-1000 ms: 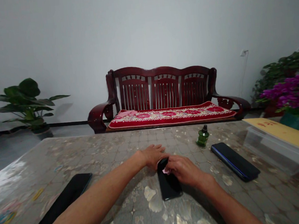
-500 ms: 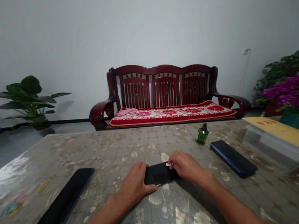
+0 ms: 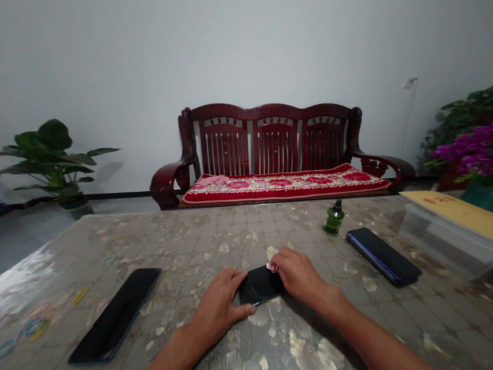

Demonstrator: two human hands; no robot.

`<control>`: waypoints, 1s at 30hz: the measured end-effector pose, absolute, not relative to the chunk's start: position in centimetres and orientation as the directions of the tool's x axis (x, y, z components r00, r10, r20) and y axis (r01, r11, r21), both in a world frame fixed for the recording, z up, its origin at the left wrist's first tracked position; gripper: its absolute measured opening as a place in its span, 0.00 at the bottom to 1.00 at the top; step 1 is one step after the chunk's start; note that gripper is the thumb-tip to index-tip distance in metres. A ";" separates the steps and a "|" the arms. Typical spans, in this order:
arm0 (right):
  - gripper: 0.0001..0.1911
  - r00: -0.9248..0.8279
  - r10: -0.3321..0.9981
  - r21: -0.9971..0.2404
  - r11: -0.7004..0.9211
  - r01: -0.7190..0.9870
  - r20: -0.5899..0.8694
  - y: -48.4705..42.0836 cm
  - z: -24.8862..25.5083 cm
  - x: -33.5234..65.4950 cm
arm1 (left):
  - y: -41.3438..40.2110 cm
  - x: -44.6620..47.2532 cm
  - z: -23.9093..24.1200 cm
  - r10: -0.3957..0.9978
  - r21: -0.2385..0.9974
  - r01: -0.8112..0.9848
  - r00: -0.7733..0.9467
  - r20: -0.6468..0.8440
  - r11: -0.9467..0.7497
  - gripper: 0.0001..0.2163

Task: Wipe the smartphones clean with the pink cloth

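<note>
gripping the left end of a small black phone [image 3: 260, 286] between thumb and fingers, the left hand [image 3: 219, 303] is at the near middle of the patterned table [image 3: 190, 237]. the right hand [image 3: 297, 274], fingers closed, pinches a pink scrap [image 3: 271, 267] at the phone's far right corner. a long dark phone [image 3: 117, 315] lies left; right, a blue-edged device [image 3: 384, 256] lies near a green bottle [image 3: 333, 221], which stands farther off.

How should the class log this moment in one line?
left hand: holds smartphone by left end | right hand: pinches pink cloth at smartphone's far edge | nearby: green bottle
</note>
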State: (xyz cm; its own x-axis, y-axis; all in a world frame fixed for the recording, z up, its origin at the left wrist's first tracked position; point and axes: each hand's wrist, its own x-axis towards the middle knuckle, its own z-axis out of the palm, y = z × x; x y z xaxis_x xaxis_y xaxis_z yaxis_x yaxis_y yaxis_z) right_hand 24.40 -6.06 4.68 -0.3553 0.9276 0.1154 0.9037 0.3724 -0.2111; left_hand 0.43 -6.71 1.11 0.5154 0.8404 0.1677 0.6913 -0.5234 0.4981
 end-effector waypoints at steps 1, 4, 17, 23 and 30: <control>0.14 -0.384 0.915 -0.208 0.403 0.891 0.127 -6.2 4.7 24.0 | -6.7 0.4 1.0 0.836 0.485 0.693 0.517 0.184 -0.534 0.23; 0.13 -0.386 0.916 -0.184 0.400 0.898 0.111 -6.3 5.0 23.7 | -6.5 0.3 0.4 0.830 0.436 0.709 0.509 0.227 -0.555 0.25; 0.13 -0.412 0.899 -0.195 0.435 0.879 0.147 -5.7 4.4 23.6 | -5.3 0.7 0.2 0.826 0.413 0.720 0.529 0.194 -0.558 0.25; 0.13 -0.307 0.948 -0.149 0.317 0.937 0.082 -5.3 5.4 25.1 | -5.0 0.7 0.1 0.832 0.428 0.720 0.524 0.181 -0.546 0.24; 0.14 -0.338 0.938 -0.173 0.347 0.922 0.083 -5.5 5.2 24.6 | -4.6 0.7 0.4 0.827 0.454 0.694 0.508 0.242 -0.559 0.25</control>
State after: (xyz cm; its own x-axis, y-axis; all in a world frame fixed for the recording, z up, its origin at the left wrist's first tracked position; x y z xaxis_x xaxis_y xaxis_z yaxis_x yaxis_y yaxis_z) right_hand 24.58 -5.48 5.17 -0.3375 0.9376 0.0831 0.9218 0.3472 -0.1727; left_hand 0.71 -4.57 0.36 0.5082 0.8266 0.2416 0.6937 -0.5592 0.4539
